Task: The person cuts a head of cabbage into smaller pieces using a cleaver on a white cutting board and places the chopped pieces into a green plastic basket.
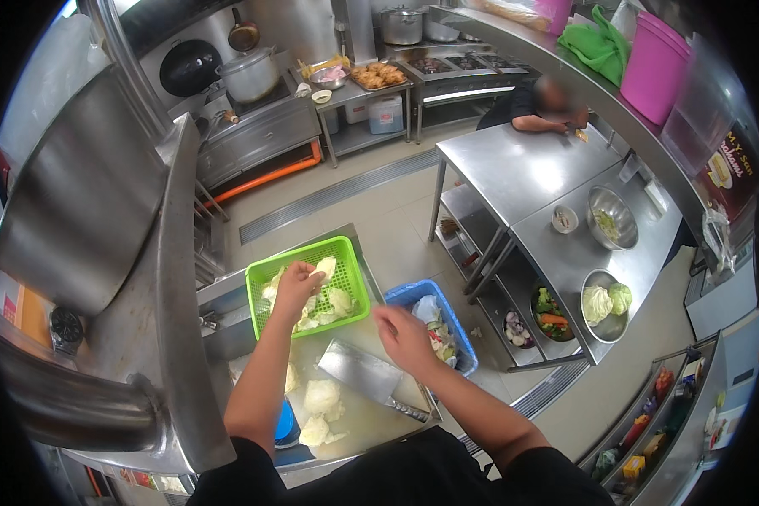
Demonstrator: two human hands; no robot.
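My left hand (299, 288) holds a pale cabbage leaf piece (324, 269) over a green plastic basket (358, 288), in which more leaf pieces (338, 303) lie. My right hand (403, 335) is above the board's right side, fingers curled; whether it holds anything is hidden. Below the hands a metal cleaver (362, 371) lies flat on the pale cutting board (370, 420), its handle towards the lower right. Several cabbage chunks (322, 398) sit left of the cleaver. A blue lid (284, 422) shows beside my left forearm.
A blue waste basket (465, 351) with scraps stands right of the board. Beyond it, a steel table (537, 209) bears a bowl of cabbages (607, 338) and other bowls. A person (525, 107) leans at its far end. A steel shelf (186, 284) rises close on the left.
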